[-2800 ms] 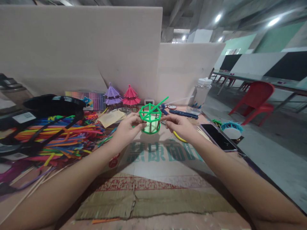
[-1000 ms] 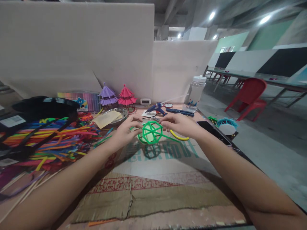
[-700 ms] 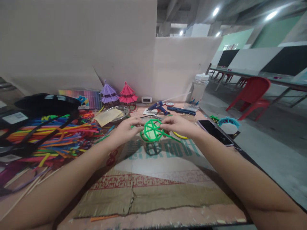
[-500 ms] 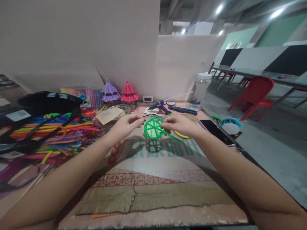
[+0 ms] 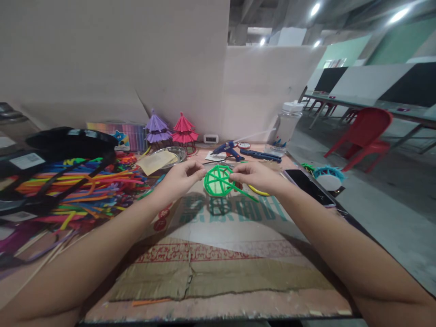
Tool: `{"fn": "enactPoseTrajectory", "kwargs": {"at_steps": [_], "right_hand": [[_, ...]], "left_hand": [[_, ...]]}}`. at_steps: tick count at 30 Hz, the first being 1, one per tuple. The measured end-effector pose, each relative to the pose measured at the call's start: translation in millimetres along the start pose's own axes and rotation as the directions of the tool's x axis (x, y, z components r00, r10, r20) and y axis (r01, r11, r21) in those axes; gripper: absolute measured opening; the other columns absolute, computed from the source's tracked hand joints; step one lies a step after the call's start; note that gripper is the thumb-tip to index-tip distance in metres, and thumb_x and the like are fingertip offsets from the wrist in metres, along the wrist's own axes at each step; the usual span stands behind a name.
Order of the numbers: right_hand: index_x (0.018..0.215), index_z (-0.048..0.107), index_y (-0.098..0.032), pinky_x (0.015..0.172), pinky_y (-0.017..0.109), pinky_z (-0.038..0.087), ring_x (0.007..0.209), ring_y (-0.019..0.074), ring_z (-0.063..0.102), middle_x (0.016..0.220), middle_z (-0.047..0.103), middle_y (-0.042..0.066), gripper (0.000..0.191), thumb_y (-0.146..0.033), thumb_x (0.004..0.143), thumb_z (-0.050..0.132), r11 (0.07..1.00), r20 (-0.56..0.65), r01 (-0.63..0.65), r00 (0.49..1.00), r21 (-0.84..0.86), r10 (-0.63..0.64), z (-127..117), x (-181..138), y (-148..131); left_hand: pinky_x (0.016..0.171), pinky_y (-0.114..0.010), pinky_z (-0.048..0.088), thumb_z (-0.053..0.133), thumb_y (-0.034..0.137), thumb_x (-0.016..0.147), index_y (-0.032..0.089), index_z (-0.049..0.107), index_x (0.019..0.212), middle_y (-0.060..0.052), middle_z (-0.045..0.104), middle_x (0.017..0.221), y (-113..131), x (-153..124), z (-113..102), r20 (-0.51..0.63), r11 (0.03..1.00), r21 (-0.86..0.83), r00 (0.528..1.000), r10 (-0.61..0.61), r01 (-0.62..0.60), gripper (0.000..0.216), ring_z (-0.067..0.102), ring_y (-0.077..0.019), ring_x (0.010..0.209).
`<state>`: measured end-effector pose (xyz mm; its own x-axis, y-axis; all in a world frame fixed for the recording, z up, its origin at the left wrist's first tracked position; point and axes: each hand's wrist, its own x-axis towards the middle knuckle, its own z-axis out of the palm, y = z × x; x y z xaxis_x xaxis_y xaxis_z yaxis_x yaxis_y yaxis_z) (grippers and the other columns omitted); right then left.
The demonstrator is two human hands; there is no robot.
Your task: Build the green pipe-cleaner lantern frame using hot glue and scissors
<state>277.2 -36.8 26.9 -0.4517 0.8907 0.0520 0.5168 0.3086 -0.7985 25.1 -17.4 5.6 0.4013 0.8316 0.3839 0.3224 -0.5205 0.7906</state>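
Observation:
A small green frame [image 5: 218,180] made of pipe cleaners and sticks hangs tilted on its side above the cardboard sheet [image 5: 218,254], one loose green end pointing down to the right. My left hand [image 5: 182,178] pinches its left edge. My right hand [image 5: 257,176] pinches its right side, fingers closed on a green strand.
A heap of coloured pipe cleaners [image 5: 78,190] fills the left. Purple [image 5: 156,129] and pink [image 5: 184,129] paper pagodas, a glue gun [image 5: 226,149] and a plastic jar [image 5: 288,127] stand at the back. A phone [image 5: 308,186] lies at the right edge. A red chair [image 5: 364,136] stands beyond.
The green frame stood upright between my hands at first; it has since been tipped onto its side and turned, its loose end swinging from up-right to down-right. Both hands kept hold.

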Motion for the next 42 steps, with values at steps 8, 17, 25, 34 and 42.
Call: {"fn": "enactPoseTrajectory", "kwargs": {"at_steps": [8, 17, 25, 34, 42], "right_hand": [[0.074, 0.065, -0.020, 0.071, 0.031, 0.044, 0.068, 0.0156, 0.060, 0.069, 0.066, 0.001, 0.030, -0.045, 0.089, 0.059, 1.000, -0.005, -0.001, 1.000, 0.008, 0.001, -0.2, -0.9, 2.1], [0.075, 0.064, -0.020, 0.069, 0.031, 0.045, 0.068, 0.0158, 0.059, 0.070, 0.065, 0.001, 0.032, -0.049, 0.088, 0.061, 0.999, 0.002, 0.001, 1.000, 0.035, -0.001, 0.3, -1.1, 1.3], [0.075, 0.063, -0.020, 0.070, 0.031, 0.043, 0.069, 0.0163, 0.059, 0.071, 0.065, 0.001, 0.035, -0.052, 0.088, 0.058, 1.000, 0.013, 0.012, 1.000, -0.018, -0.012, -0.5, -2.8, -3.6], [0.073, 0.063, -0.020, 0.071, 0.031, 0.043, 0.068, 0.0157, 0.059, 0.070, 0.065, 0.001, 0.033, -0.049, 0.089, 0.059, 1.000, 0.011, 0.010, 1.000, 0.003, -0.010, 0.5, -1.9, -0.7], [0.076, 0.064, -0.019, 0.072, 0.031, 0.044, 0.069, 0.0155, 0.059, 0.071, 0.065, 0.001, 0.030, -0.046, 0.089, 0.059, 1.000, 0.013, -0.013, 1.000, 0.022, 0.013, 0.8, -1.4, -1.7]], "left_hand": [[0.060, -0.025, 0.045, 0.049, 0.033, 0.095, 0.021, 0.046, 0.068, 0.003, 0.050, 0.064, -6.1, 10.3, -11.6, -0.265, 0.942, -0.331, 0.954, -0.142, 0.048, 0.029, 0.052, -0.0126, 0.059], [0.072, -0.030, 0.047, 0.063, 0.054, 0.084, 0.019, 0.070, 0.074, -0.002, 0.071, 0.077, 1.6, 3.5, -10.3, 0.064, 0.987, 0.098, 0.989, -0.132, 0.126, 0.038, 0.063, -0.0204, 0.076], [0.074, -0.033, 0.045, 0.057, 0.057, 0.088, 0.019, 0.067, 0.079, -0.003, 0.067, 0.079, -3.1, 3.1, -7.8, 0.098, 0.986, 0.137, 0.990, -0.104, 0.090, 0.041, 0.061, -0.0211, 0.078], [0.079, -0.030, 0.044, 0.042, 0.037, 0.095, 0.021, 0.053, 0.076, 0.000, 0.055, 0.078, 3.6, 2.0, -5.7, -0.062, 0.994, 0.108, 0.998, 0.010, -0.004, 0.027, 0.055, -0.0180, 0.080], [0.073, -0.029, 0.045, 0.050, 0.043, 0.093, 0.020, 0.055, 0.070, 0.000, 0.055, 0.070, 1.2, 4.9, -9.9, -0.145, 0.997, 0.047, 0.988, -0.054, 0.061, 0.032, 0.055, -0.0171, 0.072]]}}
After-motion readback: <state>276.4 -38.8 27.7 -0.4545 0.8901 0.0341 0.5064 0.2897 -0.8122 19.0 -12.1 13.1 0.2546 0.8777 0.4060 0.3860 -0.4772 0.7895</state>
